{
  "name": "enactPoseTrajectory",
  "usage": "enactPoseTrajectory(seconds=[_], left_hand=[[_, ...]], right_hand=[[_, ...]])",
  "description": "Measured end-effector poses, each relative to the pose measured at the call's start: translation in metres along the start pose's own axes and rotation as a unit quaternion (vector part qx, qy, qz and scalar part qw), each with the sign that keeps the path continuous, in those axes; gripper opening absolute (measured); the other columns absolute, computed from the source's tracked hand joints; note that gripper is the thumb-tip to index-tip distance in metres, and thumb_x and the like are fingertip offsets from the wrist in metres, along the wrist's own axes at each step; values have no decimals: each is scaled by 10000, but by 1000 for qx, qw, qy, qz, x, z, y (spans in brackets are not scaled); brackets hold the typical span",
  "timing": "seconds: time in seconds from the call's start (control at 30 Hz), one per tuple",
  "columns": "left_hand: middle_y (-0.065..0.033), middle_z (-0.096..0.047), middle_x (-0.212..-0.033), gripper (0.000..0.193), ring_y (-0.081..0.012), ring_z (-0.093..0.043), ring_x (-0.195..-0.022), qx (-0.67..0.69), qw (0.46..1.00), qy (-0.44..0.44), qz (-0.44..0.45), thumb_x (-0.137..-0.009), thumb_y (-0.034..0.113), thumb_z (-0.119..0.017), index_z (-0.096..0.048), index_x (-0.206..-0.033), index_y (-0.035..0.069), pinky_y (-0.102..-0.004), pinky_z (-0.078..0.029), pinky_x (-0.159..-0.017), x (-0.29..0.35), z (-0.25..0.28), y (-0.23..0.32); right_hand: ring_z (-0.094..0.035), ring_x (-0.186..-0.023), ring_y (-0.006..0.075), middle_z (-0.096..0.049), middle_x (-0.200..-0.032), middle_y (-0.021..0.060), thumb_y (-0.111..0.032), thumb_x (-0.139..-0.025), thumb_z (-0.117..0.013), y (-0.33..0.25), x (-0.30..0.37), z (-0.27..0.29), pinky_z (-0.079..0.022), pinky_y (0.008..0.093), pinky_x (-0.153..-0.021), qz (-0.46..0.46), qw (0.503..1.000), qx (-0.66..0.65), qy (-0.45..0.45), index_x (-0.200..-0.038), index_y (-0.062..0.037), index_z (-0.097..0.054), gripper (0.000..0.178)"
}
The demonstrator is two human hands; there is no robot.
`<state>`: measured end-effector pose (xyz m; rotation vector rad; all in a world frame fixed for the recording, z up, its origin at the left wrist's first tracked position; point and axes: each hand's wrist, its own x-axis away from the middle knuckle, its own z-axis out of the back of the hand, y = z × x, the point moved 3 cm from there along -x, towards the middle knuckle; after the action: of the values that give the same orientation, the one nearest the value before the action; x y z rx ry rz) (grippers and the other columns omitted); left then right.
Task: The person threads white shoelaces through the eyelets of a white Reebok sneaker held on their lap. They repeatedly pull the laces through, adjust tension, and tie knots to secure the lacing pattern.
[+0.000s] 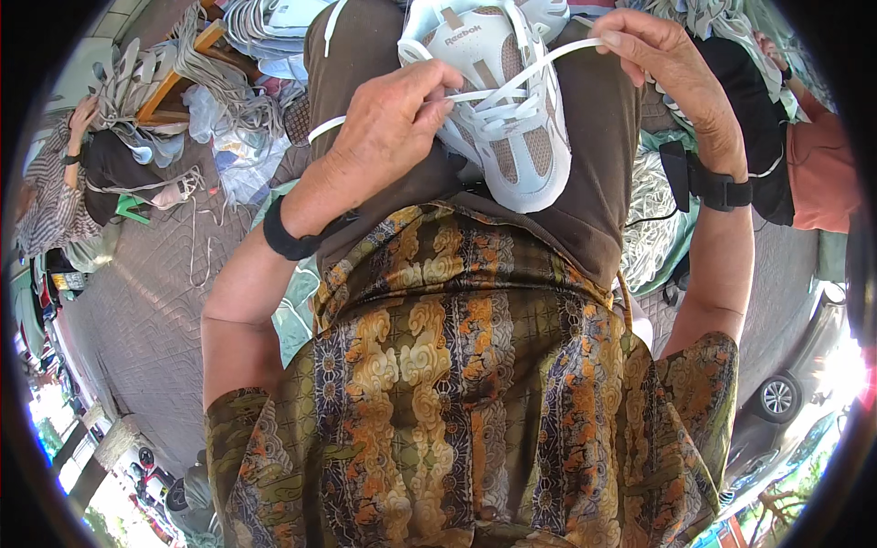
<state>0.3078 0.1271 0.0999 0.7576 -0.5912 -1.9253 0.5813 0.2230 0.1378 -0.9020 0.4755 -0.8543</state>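
A white and taupe sneaker upper (533, 183) lies across my lap, its toe toward me and its tongue pointing away. White laces cross its eyelet rows. My right hand (660, 53) is up at the right, thumb and fingertips pinching the free end of a white shoelace (559, 55) that runs taut from the eyelets. Over the left eyelet row, my left hand (388, 111) is closed with thumb and forefinger on the lace where it leaves the upper. Another loose lace end (331, 126) shows beyond that wrist.
Stacked shoe uppers (269, 32) and hanging white laces (194, 55) fill the upper left. A bag of bundled laces (650, 224) stands right of my leg. One co-worker's striped sleeve (57, 183) is at the left; another in a coral top (822, 169) sits at the right.
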Motion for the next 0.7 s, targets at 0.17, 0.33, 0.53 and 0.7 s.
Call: enactPoseTrajectory(seconds=[0.17, 0.33, 0.53, 0.7], left_hand=[[-27, -608, -715, 61, -100, -528, -622, 8, 999, -13, 36, -890, 47, -637, -614, -946, 35, -252, -437, -587, 6, 9, -19], [-10, -589, -695, 55, -89, -496, -610, 29, 997, -36, 64, -903, 77, -631, -615, -936, 36, -252, -423, -581, 9, 9, -25], [-7, -582, -690, 78, -88, -482, -609, 46, 995, -41, 76, -904, 100, -626, -611, -920, 25, -259, -415, -576, 8, 6, -29], [-15, -576, -690, 97, -91, -478, -600, 57, 993, -50, 94, -906, 114, -620, -605, -910, 18, -264, -415, -573, 7, 2, -35]], right_hand=[[-551, -678, 187, -590, -765, 73, -117, -908, -603, -32, 3, -32, -445, 309, -597, 97, 973, 131, 163, -932, -15, -638, 110], [-638, -716, 273, -647, -818, 117, -101, -869, -643, -30, 19, -84, -504, 349, -637, 195, 950, 234, 64, -981, -49, -631, 124], [-625, -693, 367, -627, -748, 150, -86, -869, -633, -31, 19, -95, -479, 434, -586, 173, 942, 287, -9, -970, -51, -540, 142], [-598, -630, 373, -572, -633, 153, -66, -865, -615, -27, 14, -97, -457, 445, -561, 179, 936, 301, -32, -911, -50, -488, 136]])
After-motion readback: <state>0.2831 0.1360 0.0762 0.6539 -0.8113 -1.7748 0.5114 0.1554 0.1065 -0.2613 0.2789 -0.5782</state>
